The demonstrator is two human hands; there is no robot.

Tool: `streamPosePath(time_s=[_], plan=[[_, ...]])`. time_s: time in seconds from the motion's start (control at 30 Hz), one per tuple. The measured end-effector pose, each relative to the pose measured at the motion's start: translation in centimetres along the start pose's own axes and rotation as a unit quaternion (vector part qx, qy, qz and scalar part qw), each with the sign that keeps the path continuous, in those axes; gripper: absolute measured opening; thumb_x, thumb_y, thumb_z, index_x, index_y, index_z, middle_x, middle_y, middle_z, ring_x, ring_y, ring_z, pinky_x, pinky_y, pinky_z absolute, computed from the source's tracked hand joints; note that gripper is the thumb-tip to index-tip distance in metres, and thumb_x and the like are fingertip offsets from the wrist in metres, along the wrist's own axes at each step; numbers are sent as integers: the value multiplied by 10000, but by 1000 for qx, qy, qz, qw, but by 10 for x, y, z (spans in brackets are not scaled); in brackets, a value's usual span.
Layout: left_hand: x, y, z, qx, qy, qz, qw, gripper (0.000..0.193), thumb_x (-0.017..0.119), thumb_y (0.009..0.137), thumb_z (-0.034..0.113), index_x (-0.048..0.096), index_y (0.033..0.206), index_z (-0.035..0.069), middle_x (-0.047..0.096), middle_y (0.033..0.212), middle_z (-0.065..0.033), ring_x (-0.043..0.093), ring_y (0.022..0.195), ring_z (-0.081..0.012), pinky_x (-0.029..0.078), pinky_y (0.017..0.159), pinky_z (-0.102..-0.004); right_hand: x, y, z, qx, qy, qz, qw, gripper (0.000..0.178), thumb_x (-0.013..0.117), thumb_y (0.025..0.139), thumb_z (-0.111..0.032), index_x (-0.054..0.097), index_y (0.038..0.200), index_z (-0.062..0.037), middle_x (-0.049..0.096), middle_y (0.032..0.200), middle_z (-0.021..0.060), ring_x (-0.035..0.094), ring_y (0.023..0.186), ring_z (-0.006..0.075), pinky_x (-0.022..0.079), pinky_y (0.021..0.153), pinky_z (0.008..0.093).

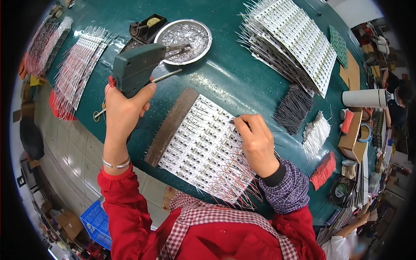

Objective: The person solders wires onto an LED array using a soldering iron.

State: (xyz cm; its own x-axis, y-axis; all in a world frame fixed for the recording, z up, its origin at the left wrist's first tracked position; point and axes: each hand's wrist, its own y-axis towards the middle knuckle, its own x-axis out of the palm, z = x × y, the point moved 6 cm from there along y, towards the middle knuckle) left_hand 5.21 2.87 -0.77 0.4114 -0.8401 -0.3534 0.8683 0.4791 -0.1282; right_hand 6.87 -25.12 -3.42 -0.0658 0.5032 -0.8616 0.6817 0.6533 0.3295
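My left hand (125,108) is wrapped round the grip of a dark green soldering gun (141,67). The gun's metal tip reaches over a round metal bowl (208,37) strewn with silvery scraps. In front of me lies a white circuit board panel (197,145) with rows of small dark parts, black wires along its rows and red and white wires toward its near right end. A brown bar (171,128) runs along the panel's left edge. At the panel's right edge my right hand (258,145) is closed in a pinch; what its fingertips hold is hidden.
A tall stack of white panels (294,39) stands at the far right. Bundles of black wires (294,108), white wires (317,134) and red wires (323,170) lie right of my hand. Wired panels (82,65) sit far left. A white bottle (364,98) lies by the right edge.
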Motion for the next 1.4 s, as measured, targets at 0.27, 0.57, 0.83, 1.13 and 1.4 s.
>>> streamPosePath(time_s=[0.27, 0.57, 0.83, 1.13, 1.4], plan=[[-8, -11, 4, 6, 64, 26, 998, 157, 749, 815, 94, 708, 928, -7, 637, 662, -10, 536, 497, -52, 380, 435, -214, 0, 0, -2, -3, 3, 6, 1000, 334, 639, 699, 80, 635, 1027, 18, 595, 990, 109, 596, 864, 263, 525, 688, 350], [16, -116, -13, -99, -140, -33, 985, 431, 705, 781, -43, 625, 1205, -38, 687, 1034, -108, 519, 534, -78, 399, 460, -223, -1, 0, 2, -2, 22, 12, 1000, 344, 647, 696, 81, 642, 1036, 32, 602, 983, 116, 596, 841, 261, 520, 669, 352], [35, -147, -45, -105, -115, -72, 985, 298, 746, 822, -6, 683, 1113, -13, 672, 835, -39, 537, 566, -63, 410, 501, -213, 0, -1, 3, -7, 23, 12, 1000, 344, 644, 694, 89, 651, 1035, 40, 607, 984, 119, 599, 842, 264, 520, 667, 352], [44, -149, -50, -145, -139, -78, 977, 295, 760, 798, -21, 685, 1081, -52, 720, 976, -81, 655, 844, -117, 526, 754, -265, 0, 0, 3, -8, 28, 17, 999, 343, 643, 686, 99, 654, 1024, 49, 609, 981, 124, 606, 847, 269, 523, 670, 353], [47, -145, -48, -127, -119, -90, 981, 231, 755, 794, -7, 696, 1012, -52, 718, 903, -69, 639, 765, -99, 519, 695, -265, 0, 1, 3, -8, 24, 13, 1000, 337, 642, 689, 94, 652, 1023, 46, 609, 983, 121, 605, 849, 266, 523, 673, 355]])
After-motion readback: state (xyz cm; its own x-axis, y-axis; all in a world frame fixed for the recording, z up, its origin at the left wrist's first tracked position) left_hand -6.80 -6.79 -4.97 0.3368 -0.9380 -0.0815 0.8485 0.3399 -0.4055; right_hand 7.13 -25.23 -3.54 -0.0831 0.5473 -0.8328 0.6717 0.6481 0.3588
